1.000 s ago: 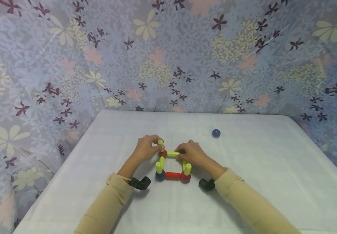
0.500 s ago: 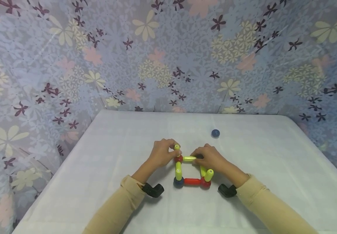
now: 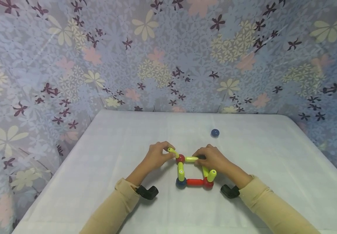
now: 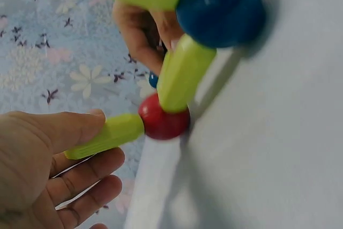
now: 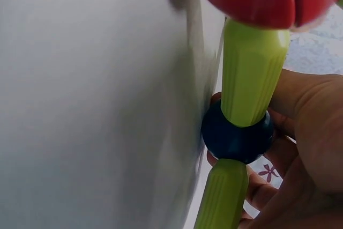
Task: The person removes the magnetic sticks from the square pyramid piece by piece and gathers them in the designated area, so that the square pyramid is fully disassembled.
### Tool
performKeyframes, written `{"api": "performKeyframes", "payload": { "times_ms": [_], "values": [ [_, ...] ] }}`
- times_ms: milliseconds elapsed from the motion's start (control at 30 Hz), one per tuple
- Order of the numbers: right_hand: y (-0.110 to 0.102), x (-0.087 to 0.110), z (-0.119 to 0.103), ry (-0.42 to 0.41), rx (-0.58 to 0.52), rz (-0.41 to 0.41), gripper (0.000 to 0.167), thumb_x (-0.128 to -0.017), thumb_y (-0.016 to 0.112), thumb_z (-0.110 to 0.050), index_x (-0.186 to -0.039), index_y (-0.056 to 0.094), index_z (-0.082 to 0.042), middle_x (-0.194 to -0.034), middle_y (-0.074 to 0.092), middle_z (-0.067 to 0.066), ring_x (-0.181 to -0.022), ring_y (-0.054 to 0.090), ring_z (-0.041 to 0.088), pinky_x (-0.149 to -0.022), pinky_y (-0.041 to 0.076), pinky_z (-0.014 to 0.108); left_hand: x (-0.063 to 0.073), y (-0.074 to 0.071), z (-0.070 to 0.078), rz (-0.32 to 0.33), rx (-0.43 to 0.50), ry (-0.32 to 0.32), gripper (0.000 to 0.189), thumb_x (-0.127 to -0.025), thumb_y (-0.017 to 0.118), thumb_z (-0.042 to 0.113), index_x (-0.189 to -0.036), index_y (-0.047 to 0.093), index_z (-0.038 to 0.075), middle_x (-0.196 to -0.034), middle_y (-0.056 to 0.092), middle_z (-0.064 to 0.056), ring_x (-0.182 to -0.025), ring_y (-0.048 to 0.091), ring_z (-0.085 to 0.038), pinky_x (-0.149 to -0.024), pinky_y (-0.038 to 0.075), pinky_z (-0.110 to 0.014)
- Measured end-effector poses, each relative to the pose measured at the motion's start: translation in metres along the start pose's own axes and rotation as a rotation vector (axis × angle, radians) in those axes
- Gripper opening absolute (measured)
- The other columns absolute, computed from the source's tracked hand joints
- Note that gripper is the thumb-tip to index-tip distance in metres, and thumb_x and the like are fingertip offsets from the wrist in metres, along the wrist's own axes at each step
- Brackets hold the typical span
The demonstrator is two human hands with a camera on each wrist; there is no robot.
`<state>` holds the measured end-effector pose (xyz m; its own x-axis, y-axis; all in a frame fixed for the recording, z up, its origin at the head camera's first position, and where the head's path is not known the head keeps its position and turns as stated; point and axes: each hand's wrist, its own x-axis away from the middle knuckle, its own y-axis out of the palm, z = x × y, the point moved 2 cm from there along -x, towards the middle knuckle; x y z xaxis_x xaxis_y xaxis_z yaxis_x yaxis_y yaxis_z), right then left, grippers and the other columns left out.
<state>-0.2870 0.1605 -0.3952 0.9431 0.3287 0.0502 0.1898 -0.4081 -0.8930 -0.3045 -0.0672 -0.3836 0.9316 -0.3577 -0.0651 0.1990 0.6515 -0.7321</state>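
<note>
A square frame of toy balls and rods, the kind in a magnetic building set, lies on the table. My left hand [image 3: 156, 156] pinches a yellow-green rod [image 4: 122, 131] that leans left from the far-left red ball [image 3: 180, 159]. At the far-right corner my right hand [image 3: 214, 159] grips a dark blue ball [image 5: 236, 137], which the head view mostly hides. The near side is a red rod [image 3: 195, 182] between a blue ball [image 3: 181, 182] and a red ball [image 3: 208, 183]. Yellow-green rods [image 3: 181, 171] [image 3: 212, 175] rise from both near balls.
A loose blue ball [image 3: 215, 133] lies farther back on the white-covered table [image 3: 127, 130]. Behind the table hangs a flowered cloth [image 3: 168, 65]. Black wrist mounts [image 3: 147, 192] [image 3: 230, 191] jut inward from both sleeves, close to the near corners of the frame.
Both hands and the frame have shifted right and slightly nearer. In the last half second my left hand has moved left, tipping the far-left rod from upright to a leftward lean.
</note>
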Motion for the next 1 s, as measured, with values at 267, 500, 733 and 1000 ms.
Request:
{"api": "performKeyframes", "payload": {
  "times_ms": [267,500,733,1000],
  "values": [
    [0.001,0.001,0.0,0.024,-0.002,-0.002,0.026,-0.08,0.073,-0.025,-0.106,0.072,-0.018,-0.098,0.07,-0.005,-0.084,0.045,0.013,-0.072,0.033,0.027,0.006,-0.001,-0.018,-0.011,-0.028,-0.04,0.021,-0.083,0.07,0.026,-0.103,0.07,0.019,-0.098,0.068,0.0,-0.1,0.057,-0.021,-0.093,0.038,-0.046],
    [0.001,0.001,-0.001,0.013,-0.014,0.005,0.028,-0.08,0.073,-0.024,-0.107,0.071,-0.017,-0.099,0.07,-0.004,-0.084,0.045,0.014,-0.07,0.034,0.027,0.006,0.002,-0.026,-0.011,-0.089,0.006,0.019,-0.082,0.07,0.023,-0.1,0.072,0.018,-0.101,0.071,0.0,-0.098,0.057,-0.02,-0.09,0.039,-0.045],
    [-0.001,-0.007,-0.015,-0.098,-0.078,-0.013,0.039,-0.081,0.072,-0.032,-0.116,0.067,-0.015,-0.108,0.071,-0.003,-0.091,0.05,0.018,-0.074,0.039,0.028,0.006,0.004,-0.024,-0.012,-0.088,0.04,0.02,-0.082,0.07,0.022,-0.101,0.071,0.017,-0.103,0.071,-0.002,-0.099,0.057,-0.021,-0.094,0.037,-0.048],
    [0.003,-0.018,-0.025,-0.123,-0.102,-0.08,0.038,-0.083,0.071,-0.032,-0.119,0.066,-0.02,-0.111,0.07,-0.007,-0.096,0.055,0.015,-0.08,0.044,0.031,0.006,0.004,-0.022,-0.015,-0.069,0.052,0.019,-0.082,0.069,0.021,-0.1,0.071,0.017,-0.103,0.071,-0.001,-0.098,0.058,-0.021,-0.094,0.038,-0.047]
  ]
}}
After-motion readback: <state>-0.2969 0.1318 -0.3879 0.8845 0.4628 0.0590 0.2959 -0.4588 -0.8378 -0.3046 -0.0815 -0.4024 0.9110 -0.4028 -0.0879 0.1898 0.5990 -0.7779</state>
